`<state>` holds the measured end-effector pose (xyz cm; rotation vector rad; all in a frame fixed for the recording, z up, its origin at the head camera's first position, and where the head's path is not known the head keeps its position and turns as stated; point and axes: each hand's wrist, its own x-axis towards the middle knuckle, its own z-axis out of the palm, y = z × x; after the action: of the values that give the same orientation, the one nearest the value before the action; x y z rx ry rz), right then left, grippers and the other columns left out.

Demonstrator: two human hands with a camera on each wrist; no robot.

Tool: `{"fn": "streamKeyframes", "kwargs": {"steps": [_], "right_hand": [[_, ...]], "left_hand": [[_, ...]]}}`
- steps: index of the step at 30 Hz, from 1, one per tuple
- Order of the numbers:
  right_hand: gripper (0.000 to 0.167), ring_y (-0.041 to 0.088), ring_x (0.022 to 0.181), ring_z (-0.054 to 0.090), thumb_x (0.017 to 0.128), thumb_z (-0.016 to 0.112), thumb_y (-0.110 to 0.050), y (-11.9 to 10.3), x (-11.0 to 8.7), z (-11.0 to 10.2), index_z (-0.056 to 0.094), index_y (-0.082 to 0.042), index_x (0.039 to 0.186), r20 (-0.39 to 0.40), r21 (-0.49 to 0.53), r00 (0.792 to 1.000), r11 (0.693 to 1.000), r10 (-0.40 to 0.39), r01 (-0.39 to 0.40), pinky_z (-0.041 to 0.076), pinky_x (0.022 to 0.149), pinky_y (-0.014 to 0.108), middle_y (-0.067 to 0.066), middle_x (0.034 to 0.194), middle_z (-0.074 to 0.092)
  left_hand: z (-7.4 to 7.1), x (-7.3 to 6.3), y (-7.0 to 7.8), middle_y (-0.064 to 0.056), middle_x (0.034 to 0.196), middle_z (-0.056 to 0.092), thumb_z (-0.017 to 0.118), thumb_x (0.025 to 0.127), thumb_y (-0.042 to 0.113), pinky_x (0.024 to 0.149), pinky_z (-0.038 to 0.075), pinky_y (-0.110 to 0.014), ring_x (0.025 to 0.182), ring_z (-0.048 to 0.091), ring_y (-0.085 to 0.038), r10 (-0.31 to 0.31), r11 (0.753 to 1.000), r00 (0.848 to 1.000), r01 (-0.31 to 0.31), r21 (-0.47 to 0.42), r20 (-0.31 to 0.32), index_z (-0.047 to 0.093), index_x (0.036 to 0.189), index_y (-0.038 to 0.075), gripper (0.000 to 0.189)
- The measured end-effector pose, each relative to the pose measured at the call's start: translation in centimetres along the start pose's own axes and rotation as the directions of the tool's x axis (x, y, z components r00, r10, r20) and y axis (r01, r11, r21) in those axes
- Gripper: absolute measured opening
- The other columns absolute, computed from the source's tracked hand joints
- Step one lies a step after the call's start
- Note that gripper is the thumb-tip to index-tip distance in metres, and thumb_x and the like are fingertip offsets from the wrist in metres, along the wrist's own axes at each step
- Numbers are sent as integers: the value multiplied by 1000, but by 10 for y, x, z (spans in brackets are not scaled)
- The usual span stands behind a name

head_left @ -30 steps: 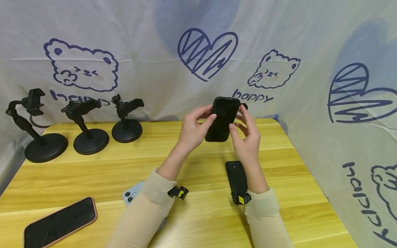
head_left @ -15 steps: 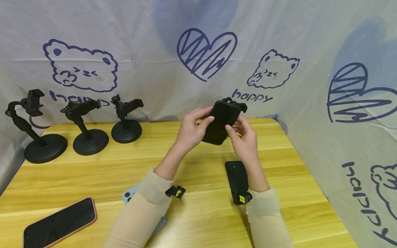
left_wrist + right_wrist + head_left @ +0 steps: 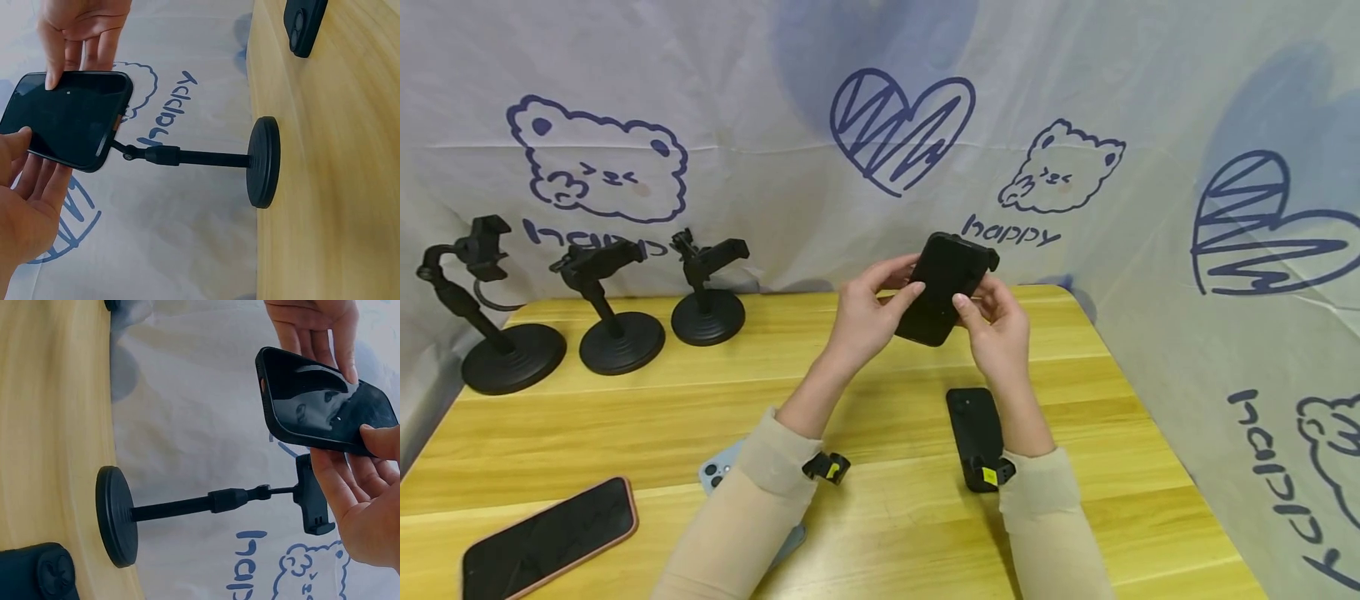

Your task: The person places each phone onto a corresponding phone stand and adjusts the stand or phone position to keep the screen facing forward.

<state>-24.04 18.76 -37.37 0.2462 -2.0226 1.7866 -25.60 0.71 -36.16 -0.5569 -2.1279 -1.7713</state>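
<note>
A black phone is held just right of centre in the head view, raised above the bench, its dark screen toward the wearer and its upper end leaning to the right. The left grip, a bare hand, grasps the phone's left edge, thumb on the screen side and fingers behind; the right grip, likewise bare, pinches the opposite edge in the same fashion. Behind the phone stands a black holder, its round base upright at the right of centre in the left wrist view; its clamp shows beside the fingers in the right wrist view, but whether it touches the phone cannot be told.

Three further holders, the outer stand, the middle stand and the inner stand, form a row at the left of the frame. A pink-edged phone lies screen up at lower left; a pale blue phone is partly hidden by the left sleeve. A second black phone lies back up near the right wrist. A printed cloth hangs behind.
</note>
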Motion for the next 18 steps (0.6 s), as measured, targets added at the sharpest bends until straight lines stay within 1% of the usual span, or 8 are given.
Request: {"fn": "streamKeyframes", "kwargs": {"steps": [3,8,11,18], "right_hand": [[33,12,88,70,99,68,1,-2,3,-1,63,6,131,-5,31,1000,999,-8,8,62,76,26,14,111,71],[33,12,88,70,99,68,1,-3,8,-6,63,7,131,-14,31,1000,999,-23,23,62,77,26,13,111,72],[33,12,89,71,99,68,1,-3,12,-8,63,7,131,-20,37,999,999,-25,25,62,77,26,10,110,72],[37,13,92,71,100,69,-3,-2,19,-16,61,5,135,-9,72,1000,997,12,-11,62,78,27,-1,107,72]], "left_hand": [[1,-2,-2,-10,124,71,72,99,12,93,60,-35,111,69,-21,-18,1000,1000,18,-4,24,67,139,10,40],[5,-3,-7,-9,123,71,71,100,12,94,60,-34,111,69,-21,-37,999,999,37,10,40,66,139,9,39],[8,-2,-8,-9,120,72,70,101,12,94,60,-33,110,69,-21,-38,999,999,37,19,32,68,136,8,35],[17,3,-6,-10,116,73,70,100,12,91,61,-36,108,69,-23,-18,1000,1000,18,16,-5,70,131,5,31]]}}
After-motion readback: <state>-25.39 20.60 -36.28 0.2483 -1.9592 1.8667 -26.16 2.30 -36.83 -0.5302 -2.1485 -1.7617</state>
